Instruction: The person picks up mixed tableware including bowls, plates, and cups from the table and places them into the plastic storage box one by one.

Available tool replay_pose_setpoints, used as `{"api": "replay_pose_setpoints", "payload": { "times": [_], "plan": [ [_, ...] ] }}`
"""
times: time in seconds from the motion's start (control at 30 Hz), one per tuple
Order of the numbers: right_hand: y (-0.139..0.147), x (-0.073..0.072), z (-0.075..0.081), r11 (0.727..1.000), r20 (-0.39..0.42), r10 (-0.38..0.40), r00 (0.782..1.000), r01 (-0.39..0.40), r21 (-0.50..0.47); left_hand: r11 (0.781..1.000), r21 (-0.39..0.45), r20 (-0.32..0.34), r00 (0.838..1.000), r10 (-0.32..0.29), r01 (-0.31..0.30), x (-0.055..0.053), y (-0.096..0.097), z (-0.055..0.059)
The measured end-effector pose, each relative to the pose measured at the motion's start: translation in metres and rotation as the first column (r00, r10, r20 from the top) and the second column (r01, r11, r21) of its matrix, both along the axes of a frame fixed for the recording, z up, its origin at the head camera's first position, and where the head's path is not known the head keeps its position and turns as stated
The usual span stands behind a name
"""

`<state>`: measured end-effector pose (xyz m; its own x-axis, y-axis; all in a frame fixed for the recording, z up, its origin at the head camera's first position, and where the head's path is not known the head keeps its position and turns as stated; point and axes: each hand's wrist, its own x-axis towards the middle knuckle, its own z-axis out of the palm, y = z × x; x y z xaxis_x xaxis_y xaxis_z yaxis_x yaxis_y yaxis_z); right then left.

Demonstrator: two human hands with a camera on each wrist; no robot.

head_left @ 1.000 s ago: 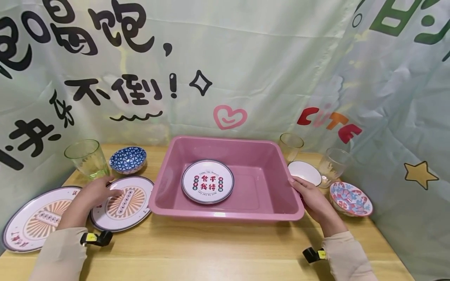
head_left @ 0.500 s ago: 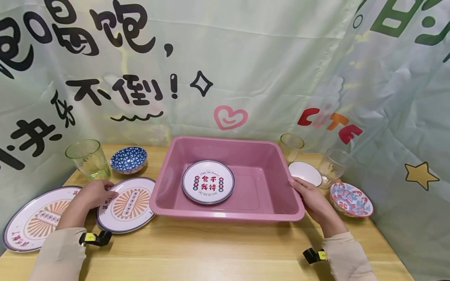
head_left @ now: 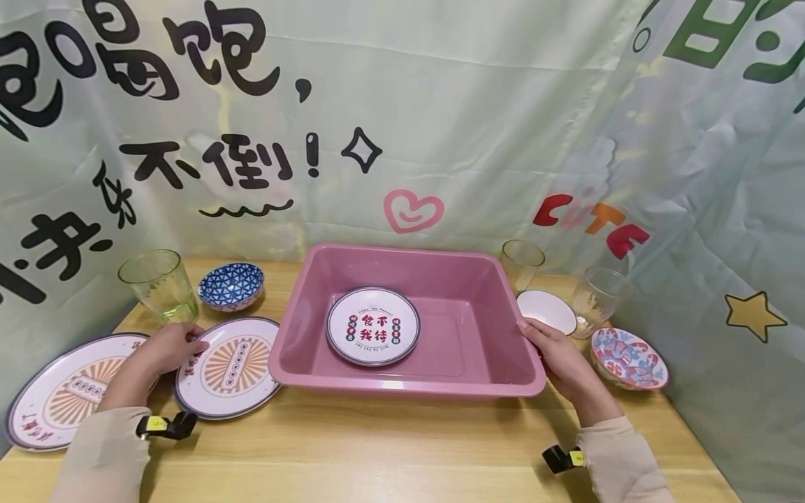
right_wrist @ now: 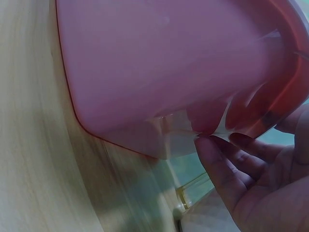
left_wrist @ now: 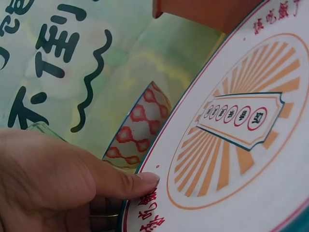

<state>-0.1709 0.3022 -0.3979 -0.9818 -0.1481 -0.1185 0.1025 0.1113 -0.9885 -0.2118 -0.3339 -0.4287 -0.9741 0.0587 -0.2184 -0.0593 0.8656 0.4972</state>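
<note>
My left hand (head_left: pixel 165 353) pinches the left rim of a round white plate (head_left: pixel 229 384) with an orange sunburst print. In the left wrist view the thumb lies on the plate's face (left_wrist: pixel 285 188), and its other fingers go behind, mostly hidden. The plate looks tilted there, its right edge close beside the pink plastic basin (head_left: pixel 402 385). My right hand (head_left: pixel 560 356) holds the basin's right rim; in the right wrist view its curled fingers (right_wrist: pixel 219 162) reach against the outer wall under the rim. A smaller white plate (head_left: pixel 372 349) with red lettering lies inside the basin, left of centre.
A larger sunburst plate (head_left: pixel 53 412) lies far left, partly behind the left forearm. Behind stand a green glass (head_left: pixel 157 286) and a blue patterned bowl (head_left: pixel 230 285). Right of the basin are two glasses (head_left: pixel 522 265), a white dish (head_left: pixel 546 311) and a floral bowl (head_left: pixel 630 358).
The left thumb has drawn back to the sunburst plate's left rim and now pinches it. That plate has shifted slightly right, towards the basin. My right hand stays on the basin rim.
</note>
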Motion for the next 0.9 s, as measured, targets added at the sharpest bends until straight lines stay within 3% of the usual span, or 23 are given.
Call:
{"api": "replay_pose_setpoints", "payload": {
  "times": [0.1, 0.3, 0.6, 0.9],
  "plan": [
    [0.000, 0.000, 0.000, 1.000, -0.004, 0.002, 1.000, -0.002, -0.004, 0.999, 0.035, -0.012, 1.000, -0.012, 0.012, 0.002, -0.001, 0.002],
    [0.001, 0.001, 0.000, 1.000, -0.021, 0.017, 1.000, -0.017, -0.003, 0.983, 0.183, 0.032, 0.999, 0.006, -0.012, 0.005, -0.003, 0.006],
    [0.000, 0.002, 0.001, 1.000, -0.003, -0.001, 1.000, 0.001, 0.009, 0.940, 0.340, 0.034, 0.999, -0.012, 0.000, 0.007, -0.010, 0.001],
    [0.000, 0.002, 0.000, 1.000, -0.005, 0.002, 1.000, -0.002, -0.003, 0.896, 0.444, 0.068, 0.997, -0.031, -0.002, 0.012, -0.011, 0.008]
  ]
}}
